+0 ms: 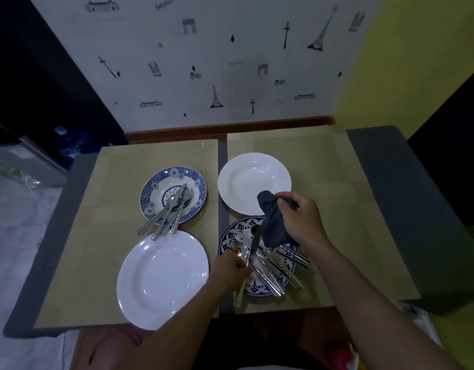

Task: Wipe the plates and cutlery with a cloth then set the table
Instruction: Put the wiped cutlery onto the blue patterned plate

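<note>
My right hand (pixel 301 220) grips a dark grey cloth (pixel 274 222) above a blue-patterned plate (pixel 230 240) that holds several pieces of cutlery (pixel 279 268). My left hand (pixel 230 273) closes on a knife (pixel 254 244) over that plate's left side, its blade pointing up toward the cloth. A white plate (pixel 162 280) lies at the near left, and another white plate (pixel 246 180) at the far right. A second blue-patterned plate (pixel 153 193) at the far left carries several forks and spoons (pixel 169 212).
Tan placemats (pixel 110 236) cover the grey table (pixel 406 209), with a grey gap between them. A patterned wall (pixel 217 62) rises just behind the table. Bottles and clutter (pixel 67 142) sit on the floor at the far left.
</note>
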